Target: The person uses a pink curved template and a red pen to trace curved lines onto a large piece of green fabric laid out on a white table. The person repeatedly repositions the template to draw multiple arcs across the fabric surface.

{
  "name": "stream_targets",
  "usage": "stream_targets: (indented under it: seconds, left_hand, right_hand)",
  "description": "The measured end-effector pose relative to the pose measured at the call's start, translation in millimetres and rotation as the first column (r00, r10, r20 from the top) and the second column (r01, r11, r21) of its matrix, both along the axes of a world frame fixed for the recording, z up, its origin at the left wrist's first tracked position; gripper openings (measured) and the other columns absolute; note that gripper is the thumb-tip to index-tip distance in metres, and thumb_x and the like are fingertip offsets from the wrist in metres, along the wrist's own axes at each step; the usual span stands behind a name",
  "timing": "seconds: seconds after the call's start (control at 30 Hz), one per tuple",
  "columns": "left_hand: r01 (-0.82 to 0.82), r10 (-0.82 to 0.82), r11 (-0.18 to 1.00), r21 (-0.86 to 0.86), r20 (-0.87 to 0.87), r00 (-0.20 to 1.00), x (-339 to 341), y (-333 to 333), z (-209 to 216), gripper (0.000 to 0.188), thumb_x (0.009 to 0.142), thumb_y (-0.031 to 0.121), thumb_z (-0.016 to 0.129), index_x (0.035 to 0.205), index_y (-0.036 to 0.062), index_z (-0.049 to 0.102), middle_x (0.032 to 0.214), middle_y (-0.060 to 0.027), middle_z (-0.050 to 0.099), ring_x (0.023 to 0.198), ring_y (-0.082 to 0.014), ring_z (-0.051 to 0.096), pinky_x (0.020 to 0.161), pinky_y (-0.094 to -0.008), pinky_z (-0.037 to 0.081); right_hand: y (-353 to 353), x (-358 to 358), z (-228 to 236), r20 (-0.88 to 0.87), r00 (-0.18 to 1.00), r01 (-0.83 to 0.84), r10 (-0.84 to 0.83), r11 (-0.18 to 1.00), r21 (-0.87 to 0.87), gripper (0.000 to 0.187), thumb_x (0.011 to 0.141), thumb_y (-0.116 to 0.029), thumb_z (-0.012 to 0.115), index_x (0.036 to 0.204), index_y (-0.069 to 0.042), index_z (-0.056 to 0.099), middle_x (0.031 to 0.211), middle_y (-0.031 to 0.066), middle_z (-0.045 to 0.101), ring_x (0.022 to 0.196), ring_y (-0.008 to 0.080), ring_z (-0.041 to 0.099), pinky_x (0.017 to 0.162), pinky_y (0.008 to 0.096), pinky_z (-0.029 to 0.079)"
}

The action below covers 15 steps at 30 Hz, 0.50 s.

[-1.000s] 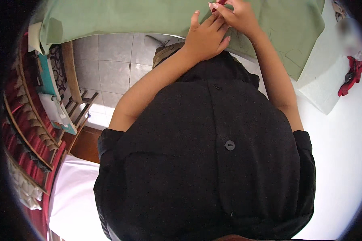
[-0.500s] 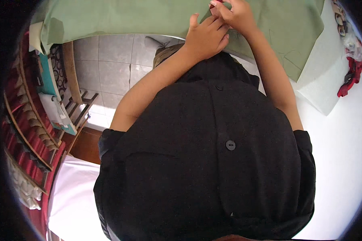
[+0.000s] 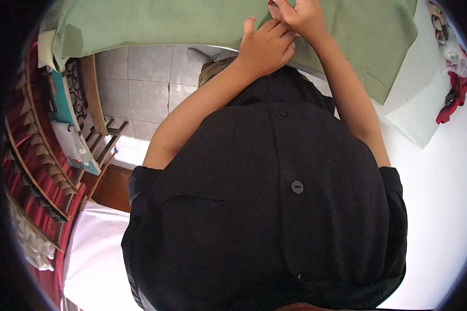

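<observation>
My right hand (image 3: 304, 19) is at the top of the view, thumb and fingers pinched together on a small red piece (image 3: 271, 3), partly cut off by the upper edge. Its kind is unclear; a pinkish patch shows just below it. Close below and to the left is my left hand (image 3: 266, 47), back upward, thumb raised apart and the other fingers bent in against the right hand. Whatever those fingers may hold is hidden. Both hands are over green cloth (image 3: 155, 26) spread across the far side, with loose dark threads on its right part.
White paper or cloth (image 3: 415, 116) lies beneath the green cloth on a white surface at right. Beyond it are a red and black bundle (image 3: 455, 98) and clear plastic (image 3: 454, 57). At left stand a wooden frame (image 3: 92, 93), a teal board (image 3: 65, 98) and red curtain-like fabric (image 3: 33, 155).
My right hand has shifted slightly left and up, and less of the red piece shows. The left hand stays nearly in place, its thumb still raised.
</observation>
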State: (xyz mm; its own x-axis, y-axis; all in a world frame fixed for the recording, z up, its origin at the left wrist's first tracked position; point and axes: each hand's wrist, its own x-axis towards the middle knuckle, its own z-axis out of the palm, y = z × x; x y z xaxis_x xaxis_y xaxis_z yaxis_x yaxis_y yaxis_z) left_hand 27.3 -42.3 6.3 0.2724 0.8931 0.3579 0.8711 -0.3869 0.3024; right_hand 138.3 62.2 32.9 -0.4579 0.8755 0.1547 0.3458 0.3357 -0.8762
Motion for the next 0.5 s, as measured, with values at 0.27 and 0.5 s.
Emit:
stream_targets:
  seconds: [0.27, 0.5]
  left_hand:
    - [0.001, -0.002, 0.999, -0.036, -0.019, 1.000, -1, -1, 2, 0.025, 0.085, 0.031, 0.057, 0.105, 0.0227, 0.068, 0.106, 0.0060, 0.062, 0.103, -0.0116, 0.057, 0.093, -0.0642, 0.027]
    - [0.007, -0.009, 0.998, -0.065, -0.043, 0.999, -1, 0, 5, 0.025, 0.084, 0.031, 0.058, 0.105, 0.0229, 0.068, 0.106, 0.0061, 0.062, 0.104, -0.0116, 0.057, 0.094, -0.0664, 0.025]
  right_hand:
    - [5, 4, -8, 0.004, 0.999, 0.033, -0.035, 0.979, 0.200, 0.013, 0.087, -0.015, 0.060, 0.086, -0.002, 0.059, 0.078, 0.0130, 0.061, 0.070, 0.0282, 0.059, 0.065, 0.0368, 0.047]
    - [1, -1, 2, -0.048, 0.998, 0.024, -0.027, 0.998, -0.062, 0.013, 0.088, -0.015, 0.060, 0.086, -0.002, 0.059, 0.077, 0.0106, 0.062, 0.069, 0.0241, 0.060, 0.064, 0.0345, 0.047]
